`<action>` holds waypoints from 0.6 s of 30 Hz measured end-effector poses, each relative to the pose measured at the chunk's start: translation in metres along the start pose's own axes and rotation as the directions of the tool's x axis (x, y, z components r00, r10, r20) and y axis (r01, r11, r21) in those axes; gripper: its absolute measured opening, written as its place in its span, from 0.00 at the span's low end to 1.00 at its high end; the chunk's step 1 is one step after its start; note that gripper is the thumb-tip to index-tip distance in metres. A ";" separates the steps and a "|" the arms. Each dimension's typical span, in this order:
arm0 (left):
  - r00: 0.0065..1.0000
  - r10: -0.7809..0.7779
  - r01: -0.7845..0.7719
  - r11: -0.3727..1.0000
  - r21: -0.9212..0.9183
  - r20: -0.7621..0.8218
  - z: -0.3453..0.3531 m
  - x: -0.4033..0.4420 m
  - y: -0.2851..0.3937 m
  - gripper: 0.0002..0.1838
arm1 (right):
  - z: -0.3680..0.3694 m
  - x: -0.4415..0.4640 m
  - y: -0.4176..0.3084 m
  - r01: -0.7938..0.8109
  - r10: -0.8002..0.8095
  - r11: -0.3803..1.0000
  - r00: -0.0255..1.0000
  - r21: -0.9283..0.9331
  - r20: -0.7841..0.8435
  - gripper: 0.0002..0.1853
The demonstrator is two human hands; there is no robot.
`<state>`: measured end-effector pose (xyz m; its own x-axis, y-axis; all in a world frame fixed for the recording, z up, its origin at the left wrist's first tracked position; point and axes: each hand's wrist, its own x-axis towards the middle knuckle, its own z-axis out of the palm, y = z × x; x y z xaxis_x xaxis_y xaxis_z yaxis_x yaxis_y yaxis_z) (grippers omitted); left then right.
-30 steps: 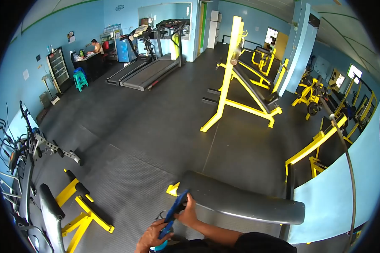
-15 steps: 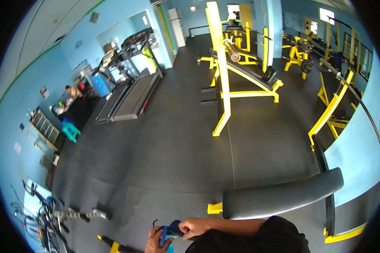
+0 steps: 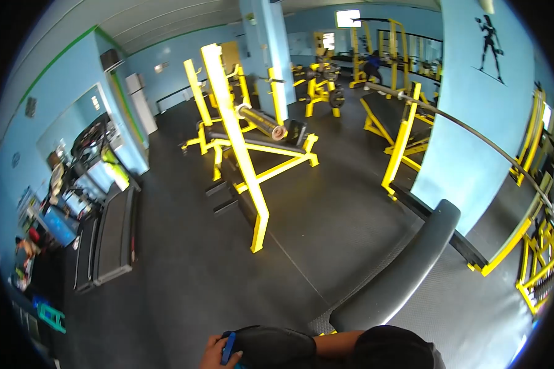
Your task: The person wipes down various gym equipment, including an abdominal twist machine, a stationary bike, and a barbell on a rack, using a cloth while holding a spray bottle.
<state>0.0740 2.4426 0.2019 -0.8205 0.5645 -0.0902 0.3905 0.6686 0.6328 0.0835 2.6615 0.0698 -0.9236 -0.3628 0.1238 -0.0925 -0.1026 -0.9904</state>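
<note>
At the bottom edge, my left hand (image 3: 213, 354) has its fingers closed round a narrow blue strip-shaped thing (image 3: 228, 348), whose kind I cannot make out. A bit of lighter blue shows below it. Directly to the right is a rounded black shape (image 3: 274, 345); whether it is a bag or clothing is unclear. My right forearm (image 3: 335, 344) comes out of a black sleeve (image 3: 394, 349) and passes behind that black shape, which hides my right hand and its fingers.
A padded black bench (image 3: 400, 277) lies close on the right, beneath a long barbell (image 3: 474, 132) on a yellow rack. Ahead stands a yellow bench-press frame (image 3: 240, 141). Treadmills (image 3: 114, 240) and a green stool (image 3: 51, 317) are at left. Someone in dark clothes (image 3: 373, 66) is far back.
My view has swung to the right, so the equipment sits further left. My right hand, earlier a closed fist beside the left one, is now hidden behind the black shape. The left hand still holds the blue thing.
</note>
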 end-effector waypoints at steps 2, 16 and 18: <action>0.994 0.034 -0.032 0.999 -0.021 0.104 -0.009 0.044 -0.017 0.29 | -0.016 0.014 -0.012 -0.004 -0.011 0.991 0.994 -0.133 -0.110 0.09; 0.825 0.330 -0.146 0.909 -0.391 0.458 0.079 0.297 0.042 0.32 | -0.195 -0.061 0.002 -0.337 -0.186 0.583 0.830 -0.739 -0.525 0.10; 0.778 0.361 -0.234 0.926 -0.297 0.513 0.097 0.347 0.062 0.32 | -0.242 -0.067 0.016 -0.369 -0.271 0.503 0.791 -0.781 -0.549 0.10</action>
<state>-0.1456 2.7273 0.1352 -0.2834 0.9295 -0.2362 0.4299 0.3433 0.8351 0.0537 2.9078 0.0309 -0.9094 0.2491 0.3331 0.0038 0.8058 -0.5922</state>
